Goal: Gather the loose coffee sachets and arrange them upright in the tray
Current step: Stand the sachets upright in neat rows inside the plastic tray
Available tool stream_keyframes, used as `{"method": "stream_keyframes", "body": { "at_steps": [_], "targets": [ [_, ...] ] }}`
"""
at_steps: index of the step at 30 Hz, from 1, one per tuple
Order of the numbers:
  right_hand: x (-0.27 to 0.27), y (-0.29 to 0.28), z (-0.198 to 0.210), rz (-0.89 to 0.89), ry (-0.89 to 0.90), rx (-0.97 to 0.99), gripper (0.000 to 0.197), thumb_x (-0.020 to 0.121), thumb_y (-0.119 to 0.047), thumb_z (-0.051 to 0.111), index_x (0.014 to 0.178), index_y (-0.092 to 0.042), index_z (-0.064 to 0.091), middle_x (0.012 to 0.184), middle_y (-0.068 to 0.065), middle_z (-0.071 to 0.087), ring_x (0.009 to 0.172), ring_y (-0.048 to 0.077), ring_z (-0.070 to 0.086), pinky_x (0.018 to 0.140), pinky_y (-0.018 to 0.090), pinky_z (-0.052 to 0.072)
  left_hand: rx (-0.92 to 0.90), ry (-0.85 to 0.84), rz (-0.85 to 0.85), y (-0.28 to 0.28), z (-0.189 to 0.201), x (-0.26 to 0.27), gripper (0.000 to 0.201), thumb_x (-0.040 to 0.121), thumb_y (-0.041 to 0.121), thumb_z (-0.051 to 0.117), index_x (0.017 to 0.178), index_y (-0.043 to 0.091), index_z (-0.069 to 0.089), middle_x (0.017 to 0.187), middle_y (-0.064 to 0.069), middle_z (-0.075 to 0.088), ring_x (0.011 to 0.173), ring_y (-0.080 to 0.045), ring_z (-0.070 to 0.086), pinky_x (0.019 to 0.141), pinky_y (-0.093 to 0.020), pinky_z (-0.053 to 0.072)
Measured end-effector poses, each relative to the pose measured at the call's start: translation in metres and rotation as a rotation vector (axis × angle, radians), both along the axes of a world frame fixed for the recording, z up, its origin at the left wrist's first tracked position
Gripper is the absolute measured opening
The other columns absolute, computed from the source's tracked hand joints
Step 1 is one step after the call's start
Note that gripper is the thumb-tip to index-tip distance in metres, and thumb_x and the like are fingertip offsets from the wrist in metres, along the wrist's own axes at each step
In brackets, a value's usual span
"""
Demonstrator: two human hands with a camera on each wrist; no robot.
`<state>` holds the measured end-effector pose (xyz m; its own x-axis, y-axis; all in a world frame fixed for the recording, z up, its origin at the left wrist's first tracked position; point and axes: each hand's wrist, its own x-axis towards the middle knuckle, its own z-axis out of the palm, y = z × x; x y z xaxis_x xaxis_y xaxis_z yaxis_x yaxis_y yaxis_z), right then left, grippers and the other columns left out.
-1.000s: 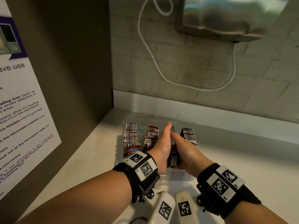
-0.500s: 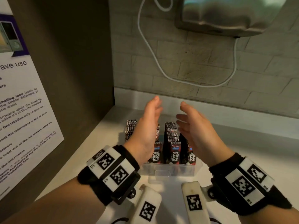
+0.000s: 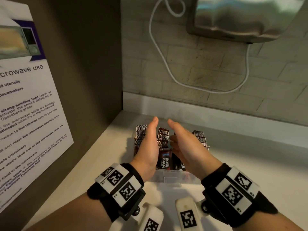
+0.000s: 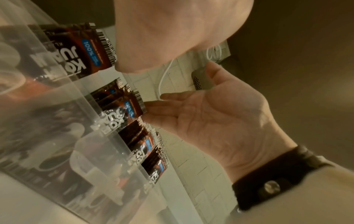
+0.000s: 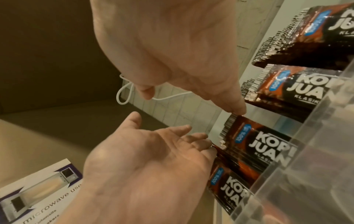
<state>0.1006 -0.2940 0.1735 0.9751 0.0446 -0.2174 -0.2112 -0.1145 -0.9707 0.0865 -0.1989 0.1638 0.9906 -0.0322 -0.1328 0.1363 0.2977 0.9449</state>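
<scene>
On the counter [image 3: 241, 164], flat hands [image 3: 150, 147] hide middle sachets [image 3: 164, 139].

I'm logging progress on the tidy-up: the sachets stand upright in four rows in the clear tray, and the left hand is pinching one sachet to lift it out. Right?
Not quite. The left hand pinches nothing; the right wrist view shows its fingers straight, open. The sachets do stand upright in four rows in the clear tray.
</scene>
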Motion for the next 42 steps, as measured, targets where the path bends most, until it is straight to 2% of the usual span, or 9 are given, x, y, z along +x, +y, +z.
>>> {"method": "stream_keyframes", "body": {
  "at_steps": [7,12,15,19,24,29,36,39,42],
  "targets": [
    [0.006,0.012,-0.014,0.066,0.055,0.012,0.1,0.062,-0.081,0.052,0.147,-0.031,0.033,0.156,-0.003,0.028,0.14,0.018,0.034,0.113,0.046,0.031,-0.036,0.091,-0.016,-0.003,0.004,-0.001,0.063,0.097,0.059,0.027,0.151,0.026,0.026,0.154,0.007,0.029,0.109,0.002,0.031,0.097,-0.024,0.023],
    [0.01,0.017,-0.018,0.037,0.154,0.116,0.079,0.083,-0.069,0.048,0.148,-0.03,0.03,0.154,0.002,0.034,0.132,0.022,0.045,0.096,0.038,0.047,-0.075,0.137,-0.001,-0.003,0.006,-0.002,0.06,0.097,0.056,0.03,0.149,0.027,0.029,0.143,0.006,0.042,0.083,-0.001,0.042,0.092,-0.026,0.031],
    [0.014,0.015,-0.024,0.073,0.213,0.156,0.067,0.09,-0.064,0.043,0.145,-0.027,0.036,0.144,0.008,0.048,0.123,0.023,0.054,0.085,0.035,0.052,-0.069,0.177,-0.023,-0.001,0.005,0.0,0.061,0.097,0.057,0.03,0.149,0.026,0.029,0.151,0.003,0.036,0.101,-0.003,0.041,0.091,-0.027,0.031],
    [0.015,0.018,-0.028,0.079,0.238,0.158,0.078,0.083,-0.072,0.044,0.147,-0.029,0.033,0.148,0.007,0.044,0.131,0.023,0.048,0.107,0.046,0.04,-0.022,0.261,-0.065,0.002,0.002,0.004,0.068,0.094,0.063,0.029,0.15,0.023,0.031,0.149,0.003,0.039,0.137,-0.017,0.037,0.095,-0.029,0.03],
    [0.02,0.02,-0.03,0.064,0.246,0.202,0.064,0.089,-0.066,0.043,0.138,-0.024,0.047,0.118,0.004,0.064,0.096,0.016,0.064,0.079,0.032,0.05,-0.073,0.291,-0.125,0.005,-0.005,0.012,0.08,0.083,0.077,0.035,0.136,0.019,0.052,0.133,-0.012,0.059,0.123,-0.026,0.055,0.11,-0.05,0.036],
    [0.019,0.018,-0.033,0.055,0.275,0.162,0.07,0.087,-0.069,0.042,0.143,-0.025,0.042,0.133,0.006,0.058,0.111,0.02,0.061,0.079,0.033,0.051,-0.111,0.338,-0.163,0.005,-0.011,0.015,0.062,0.086,0.074,0.035,0.104,0.022,0.063,0.129,-0.014,0.061,0.119,-0.027,0.058,0.108,-0.048,0.038],
    [0.01,0.004,-0.004,-0.001,0.065,0.166,0.025,0.098,-0.044,0.041,0.112,-0.027,0.055,0.083,-0.01,0.063,0.068,-0.002,0.061,0.065,0.017,0.05,-0.178,0.218,-0.169,0.016,-0.011,0.022,0.093,0.079,0.078,0.042,0.154,0.028,0.017,0.159,0.0,0.024,0.135,-0.018,0.04,0.106,-0.037,0.038],
    [0.013,-0.002,0.006,-0.057,-0.135,-0.019,0.026,0.097,-0.031,0.051,0.119,-0.02,0.058,0.113,-0.003,0.061,0.104,0.011,0.056,0.082,0.023,0.044,-0.041,0.06,-0.13,0.024,0.01,0.018,0.067,0.096,0.053,0.037,0.153,0.019,0.024,0.158,0.001,0.025,0.142,-0.014,0.029,0.112,-0.03,0.025],
    [0.017,-0.014,0.012,-0.072,-0.297,-0.238,0.016,0.088,-0.005,0.058,0.097,-0.013,0.067,0.086,0.001,0.065,0.08,0.014,0.057,0.07,0.026,0.044,0.188,-0.147,-0.033,0.039,0.026,0.02,0.027,0.097,0.019,0.051,0.122,0.019,0.06,0.129,0.0,0.06,0.121,-0.012,0.054,0.099,-0.024,0.041]
  ]
}}
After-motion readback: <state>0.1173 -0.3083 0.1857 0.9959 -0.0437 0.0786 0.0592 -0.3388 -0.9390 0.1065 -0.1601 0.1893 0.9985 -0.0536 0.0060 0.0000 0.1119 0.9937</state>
